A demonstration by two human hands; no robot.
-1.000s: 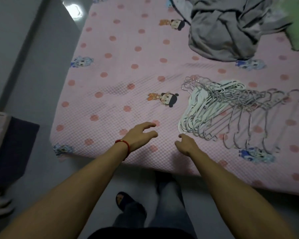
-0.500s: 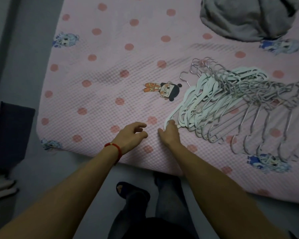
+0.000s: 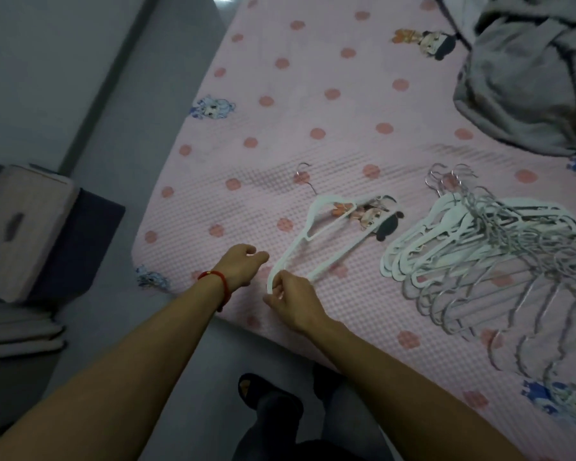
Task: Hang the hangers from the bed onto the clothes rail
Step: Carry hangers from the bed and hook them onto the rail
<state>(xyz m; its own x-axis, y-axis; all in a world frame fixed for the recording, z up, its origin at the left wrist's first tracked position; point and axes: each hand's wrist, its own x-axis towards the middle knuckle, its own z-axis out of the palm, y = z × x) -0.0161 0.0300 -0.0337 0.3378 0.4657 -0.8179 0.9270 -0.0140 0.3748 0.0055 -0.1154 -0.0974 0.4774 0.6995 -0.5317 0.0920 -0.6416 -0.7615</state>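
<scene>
Your right hand (image 3: 293,302) is pinching the end of one white hanger (image 3: 316,227), left of the pile (image 3: 479,247); left hand (image 3: 243,266) is loosely curled, holding nothing. Hanger is looking light, stiff, slick; you're better gripping near the hook (image 3: 302,176).

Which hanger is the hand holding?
The lone white hanger, lying apart on the pink bed sheet left of the pile of hangers. The right hand pinches its near end; nothing touches the pile.

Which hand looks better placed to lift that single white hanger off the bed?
The right hand: it already pinches the near end of the white hanger, which lies apart from the hanger pile. The left hand hovers beside it, fingers loosely curled, holding nothing.
</scene>
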